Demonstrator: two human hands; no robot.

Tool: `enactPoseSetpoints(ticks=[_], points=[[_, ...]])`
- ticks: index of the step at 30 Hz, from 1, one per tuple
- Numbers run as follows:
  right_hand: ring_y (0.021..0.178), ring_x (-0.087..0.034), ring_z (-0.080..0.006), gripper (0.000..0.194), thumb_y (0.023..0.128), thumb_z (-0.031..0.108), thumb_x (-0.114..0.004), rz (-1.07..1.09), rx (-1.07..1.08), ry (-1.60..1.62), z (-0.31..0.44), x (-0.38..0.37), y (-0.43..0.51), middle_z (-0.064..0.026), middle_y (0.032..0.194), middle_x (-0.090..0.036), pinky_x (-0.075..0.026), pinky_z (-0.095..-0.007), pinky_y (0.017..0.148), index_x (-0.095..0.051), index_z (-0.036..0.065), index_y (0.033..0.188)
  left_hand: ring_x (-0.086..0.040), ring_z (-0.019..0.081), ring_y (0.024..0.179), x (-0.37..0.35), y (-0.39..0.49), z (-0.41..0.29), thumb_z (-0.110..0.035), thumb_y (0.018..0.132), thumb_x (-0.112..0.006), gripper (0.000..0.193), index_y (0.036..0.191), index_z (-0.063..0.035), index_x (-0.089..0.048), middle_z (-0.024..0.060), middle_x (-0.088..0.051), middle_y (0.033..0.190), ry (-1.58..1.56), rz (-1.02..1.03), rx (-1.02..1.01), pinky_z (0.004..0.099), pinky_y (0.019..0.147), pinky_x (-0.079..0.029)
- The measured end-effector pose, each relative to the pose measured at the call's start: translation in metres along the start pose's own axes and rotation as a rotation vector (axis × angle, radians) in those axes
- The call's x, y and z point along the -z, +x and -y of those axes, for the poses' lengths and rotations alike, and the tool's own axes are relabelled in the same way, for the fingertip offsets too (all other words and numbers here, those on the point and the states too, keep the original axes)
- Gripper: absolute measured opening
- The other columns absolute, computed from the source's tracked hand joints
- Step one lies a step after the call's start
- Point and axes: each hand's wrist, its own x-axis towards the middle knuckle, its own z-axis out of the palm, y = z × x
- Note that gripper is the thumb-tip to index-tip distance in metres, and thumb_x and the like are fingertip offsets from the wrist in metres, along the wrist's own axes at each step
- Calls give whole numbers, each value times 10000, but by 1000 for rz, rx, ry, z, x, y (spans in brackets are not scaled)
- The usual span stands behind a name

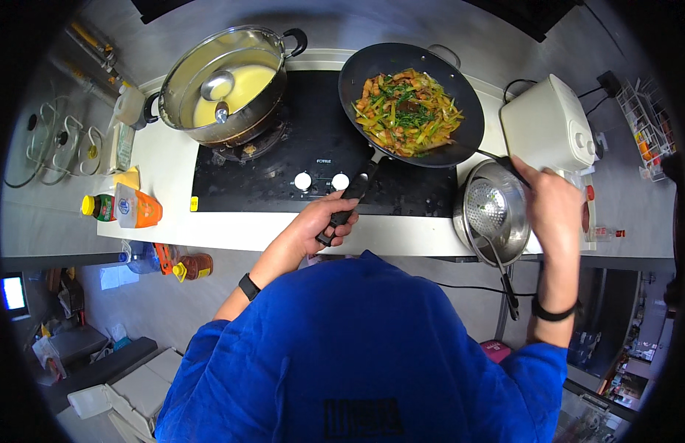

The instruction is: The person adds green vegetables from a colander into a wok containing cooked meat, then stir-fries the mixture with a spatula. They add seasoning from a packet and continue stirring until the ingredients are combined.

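My left hand (327,221) is closed around the black handle (358,185) of a dark wok (469,113) above the right side of the stove. In the wok lies a stir-fry (406,113) of sliced meat, pale stalks and chopped green leaves. My right hand (553,199) grips the black handle of a cooking utensil (494,156); its head is at the food, too hidden to name. Just below that utensil sits a steel bowl (517,232) with a perforated skimmer (486,205) resting in it.
A deep steel pot (179,83) of yellow liquid stands on the left burner, a ladle (216,87) inside. White knobs (302,181) mark the black cooktop (320,133). A cream appliance (547,124) is at right; an orange pouch (145,210) and green bottle (103,206) stand left.
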Motion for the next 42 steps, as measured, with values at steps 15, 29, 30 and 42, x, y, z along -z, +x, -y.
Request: enactPoseSetpoints(ticks=[15, 29, 30, 42], points=[[666, -660, -342, 345, 924, 172, -545, -105, -254, 414, -24, -130, 64, -180, 783, -684, -514, -442, 616, -594, 105, 1259, -465, 79, 502, 2, 0, 2, -202, 939, -586, 151, 1009, -116, -482, 39, -542, 760, 0, -8, -6, 230, 379, -350], [941, -633, -390, 332, 886, 179, -589, 40, -144, 365, -40, -59, 60, -210, 1000, -666, -506, -452, 830, -639, 108, 1207, -448, 67, 483, 1, 0, 1, -202, 947, -567, 130, 1003, -122, -481, 29, -538, 757, 19, -8, -5, 215, 368, -347], [934, -634, -392, 312, 888, 189, -584, 123, -180, 259, -48, -57, 65, -197, 971, -672, -503, -448, 821, -651, 103, 1181, -437, 62, 471, 0, 0, 1, -209, 954, -557, 126, 995, -121, -476, 29, -540, 767, 24, -13, -7, 209, 356, -339], [384, -362, -54, 343, 945, 215, -598, 773, -470, 1356, -1, -111, 79, 23, 568, -516, -267, -229, 346, -593, 108, 1272, -456, 75, 484, 1, 1, 1, -217, 948, -576, 144, 964, -123, -469, 36, -550, 763, 24, -29, 5, 221, 365, -339]])
